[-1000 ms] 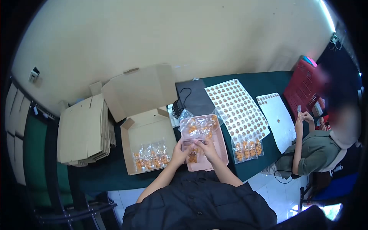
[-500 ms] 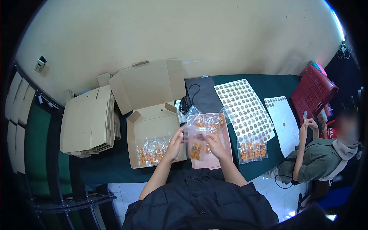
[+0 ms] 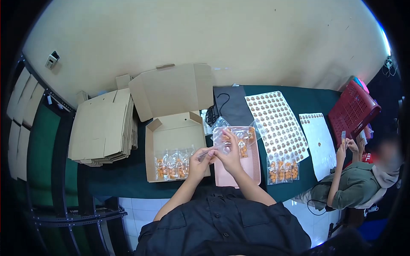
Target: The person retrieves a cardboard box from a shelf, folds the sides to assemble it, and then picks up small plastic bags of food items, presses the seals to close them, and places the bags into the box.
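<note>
My left hand (image 3: 199,164) and my right hand (image 3: 229,158) meet in front of my chest, both pinching a clear plastic bag (image 3: 219,147). The bag is tilted nearly edge-on, and my fingers hide most of it. Below and behind my right hand lies a pink tray (image 3: 255,164) with clear bags of round orange snacks (image 3: 243,149) in it. To the left of my left hand stands an open cardboard box (image 3: 174,132), holding a row of labelled snack bags (image 3: 173,164) along its near side.
Flattened cardboard boxes (image 3: 100,128) are stacked at left. To the right lie a sticker sheet (image 3: 279,123), more snack bags (image 3: 283,170) and a mostly used sheet (image 3: 318,147). A co-worker (image 3: 356,183) holds a small item near a red basket (image 3: 354,109).
The snack bag, hanging flat between my hands before, is now turned edge-on. My hands have come together, with my right fingers raised. The view has shifted slightly.
</note>
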{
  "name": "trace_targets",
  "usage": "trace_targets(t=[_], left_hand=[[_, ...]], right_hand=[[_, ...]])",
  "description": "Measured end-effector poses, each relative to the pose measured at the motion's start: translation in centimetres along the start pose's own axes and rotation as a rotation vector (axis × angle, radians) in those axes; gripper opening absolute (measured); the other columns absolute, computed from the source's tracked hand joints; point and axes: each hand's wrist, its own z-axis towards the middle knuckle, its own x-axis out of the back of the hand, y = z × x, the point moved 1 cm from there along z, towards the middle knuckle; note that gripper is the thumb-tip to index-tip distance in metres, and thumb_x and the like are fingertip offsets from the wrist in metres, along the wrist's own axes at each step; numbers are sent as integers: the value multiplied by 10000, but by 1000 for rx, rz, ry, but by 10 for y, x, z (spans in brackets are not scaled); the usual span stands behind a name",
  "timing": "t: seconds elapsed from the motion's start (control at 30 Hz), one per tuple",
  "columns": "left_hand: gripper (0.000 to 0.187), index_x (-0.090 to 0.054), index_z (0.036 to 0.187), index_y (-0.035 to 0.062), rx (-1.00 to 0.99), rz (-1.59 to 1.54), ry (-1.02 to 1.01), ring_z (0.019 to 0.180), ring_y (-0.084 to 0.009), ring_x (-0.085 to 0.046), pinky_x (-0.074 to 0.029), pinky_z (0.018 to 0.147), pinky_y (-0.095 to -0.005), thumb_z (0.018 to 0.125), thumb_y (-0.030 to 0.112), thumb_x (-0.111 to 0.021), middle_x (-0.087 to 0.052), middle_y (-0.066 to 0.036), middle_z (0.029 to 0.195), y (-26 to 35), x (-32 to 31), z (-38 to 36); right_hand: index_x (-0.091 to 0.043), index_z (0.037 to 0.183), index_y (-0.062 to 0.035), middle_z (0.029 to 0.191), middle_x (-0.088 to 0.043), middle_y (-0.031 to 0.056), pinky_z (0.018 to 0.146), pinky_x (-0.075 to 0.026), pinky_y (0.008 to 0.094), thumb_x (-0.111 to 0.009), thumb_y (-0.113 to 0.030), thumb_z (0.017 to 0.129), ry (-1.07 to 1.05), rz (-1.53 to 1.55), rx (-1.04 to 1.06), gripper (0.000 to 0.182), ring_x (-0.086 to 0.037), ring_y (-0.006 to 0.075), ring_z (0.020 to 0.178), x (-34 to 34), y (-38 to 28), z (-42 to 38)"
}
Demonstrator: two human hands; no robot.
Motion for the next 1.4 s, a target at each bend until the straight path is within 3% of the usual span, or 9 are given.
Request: trace_targets(t=[0.13, 0.23, 0.47, 0.53, 0.73, 0.93, 1.1, 1.27, 1.4], left_hand=[[240, -627, 981, -5, 51, 45, 52, 877, -135, -582, -412, 881, -296, 873, 196, -556, -641, -82, 892, 9, -1, 2], [280, -634, 959, -9, -231, 382, -4, 886, -172, -597, -396, 922, -340, 902, 228, -495, -648, -99, 914, 15, 7, 3], [370, -489, 1201, 19, 30, 25, -396, 1044, -218, -527, -355, 958, -340, 943, 260, -376, -524, -144, 1182, 21, 26, -5], [390, -395, 1275, 41, 14, -17, -67, 1059, -216, -501, -357, 953, -333, 921, 199, -432, -510, -118, 1164, 23, 28, -12], [606, -296, 1319, 73, -120, 663, -91, 1077, -236, -473, -366, 945, -348, 799, 123, -602, -483, -101, 1135, 21, 27, -25], [555, -314, 1282, 46, -68, 216, 218, 982, -172, -526, -456, 813, -282, 822, 146, -608, -479, -143, 1132, -9, 32, -18], [377, -445, 1180, 46, 258, -119, 270, 910, -139, -566, -481, 754, -270, 858, 192, -577, -561, -62, 1024, -49, 81, -5], [357, -498, 1146, 64, 376, -186, 122, 893, -132, -561, -483, 750, -289, 901, 324, -491, -570, -49, 988, -74, 89, -4], [384, -527, 1134, 78, 122, 820, -13, 1054, -265, -493, -388, 905, -396, 940, 337, -320, -468, -164, 1173, -83, 101, 0]], right_hand=[[-649, 900, -2, 947, -613, 86, 785, -423, 291, -658, -143, 763, -280, 167, -182, 197, -563, 168, 882, 7, 16, -6], [-645, 952, 5, 915, -644, 100, 827, -421, 293, -602, -155, 825, -333, 232, -210, 209, -583, 165, 891, 18, -5, -4], [-591, 1070, 17, 1021, -618, 97, 873, -420, 295, -468, -216, 914, -600, 253, -338, 306, -568, 181, 991, 38, -1, 5], [-559, 1104, 24, 1071, -593, 99, 871, -434, 310, -447, -221, 922, -501, 351, -393, 325, -565, 198, 1004, 39, 7, 10], [-472, 1192, 25, 1175, -519, 108, 852, -471, 347, -401, -253, 939, -388, 430, -434, 382, -543, 224, 1047, 5, 3, 1], [-442, 1225, -9, 1173, -519, 117, 858, -460, 317, -419, -280, 932, -596, 493, -440, 399, -494, 189, 1091, -21, 2, -6], [-458, 1189, 6, 1042, -562, 98, 764, -457, 249, -551, -181, 872, -513, 65, -320, 379, -545, 130, 944, -22, 42, -10], [-542, 1043, 20, 750, -599, 49, 539, -446, 222, -639, -91, 785, -590, 328, -520, 297, -566, 94, 633, -32, 78, -30], [-567, 956, 32, 645, -566, 43, 512, -453, 227, -610, -40, 782, -380, -66, -295, 193, -551, 85, 571, -29, 72, -16]])
